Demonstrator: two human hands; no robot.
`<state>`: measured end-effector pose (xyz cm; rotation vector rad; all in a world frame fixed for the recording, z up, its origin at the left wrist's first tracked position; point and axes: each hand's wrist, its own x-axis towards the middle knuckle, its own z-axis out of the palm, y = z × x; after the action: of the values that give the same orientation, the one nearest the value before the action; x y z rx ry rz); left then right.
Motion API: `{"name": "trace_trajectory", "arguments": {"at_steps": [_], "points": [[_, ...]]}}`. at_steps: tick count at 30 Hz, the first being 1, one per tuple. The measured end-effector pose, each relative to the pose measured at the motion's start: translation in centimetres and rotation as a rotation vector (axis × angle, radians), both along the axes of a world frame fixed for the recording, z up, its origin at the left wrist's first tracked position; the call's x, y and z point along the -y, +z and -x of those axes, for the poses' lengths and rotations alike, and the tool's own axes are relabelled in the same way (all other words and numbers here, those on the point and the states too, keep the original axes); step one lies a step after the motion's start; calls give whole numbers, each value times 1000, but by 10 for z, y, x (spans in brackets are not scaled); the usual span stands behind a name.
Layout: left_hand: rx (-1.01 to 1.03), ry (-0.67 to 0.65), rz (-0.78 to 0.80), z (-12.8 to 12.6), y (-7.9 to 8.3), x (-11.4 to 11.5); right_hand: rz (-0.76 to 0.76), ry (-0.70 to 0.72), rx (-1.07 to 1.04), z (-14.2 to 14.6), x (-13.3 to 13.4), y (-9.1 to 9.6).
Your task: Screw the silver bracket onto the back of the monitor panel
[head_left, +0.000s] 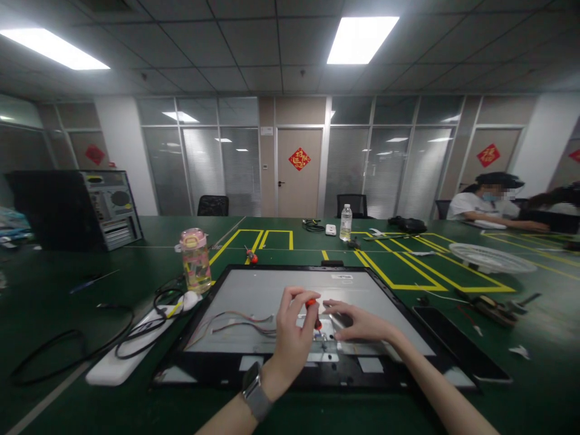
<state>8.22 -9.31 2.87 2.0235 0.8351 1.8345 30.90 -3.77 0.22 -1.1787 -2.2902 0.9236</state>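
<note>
A flat display panel point(235, 290) with a black frame lies on the table in front of me. My left hand point(292, 329), with a grey watch point(256, 393) at the wrist, grips a small red-handled screwdriver point(318, 325) by its top. The screwdriver stands upright, its tip down at a metal bracket point(327, 357) near the panel's lower middle. My right hand point(360, 323) is beside it, thumb and fingers apart, resting at the bracket's right side. Thin coloured wires point(240, 329) run across the panel to the left of my hands.
A white power strip point(129, 353) with black cables, a pink-lidded bottle point(196, 263) and a computer case point(109, 208) are on the left. A dark flat slab point(457, 341) lies right of the panel. Farther back stand a water bottle point(345, 223) and a seated person point(484, 202).
</note>
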Motion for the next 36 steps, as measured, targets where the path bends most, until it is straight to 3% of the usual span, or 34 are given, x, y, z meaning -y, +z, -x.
{"name": "trace_trajectory", "arguments": {"at_steps": [17,28,36], "points": [[-42,4,-35,2,3,1,2,40,181,6,7,7],[-101,35,-131,8,-6,-4,-52,38,205,8,6,3],[-155,122,-230,14,-22,-9,-59,34,183,7,6,1]]}}
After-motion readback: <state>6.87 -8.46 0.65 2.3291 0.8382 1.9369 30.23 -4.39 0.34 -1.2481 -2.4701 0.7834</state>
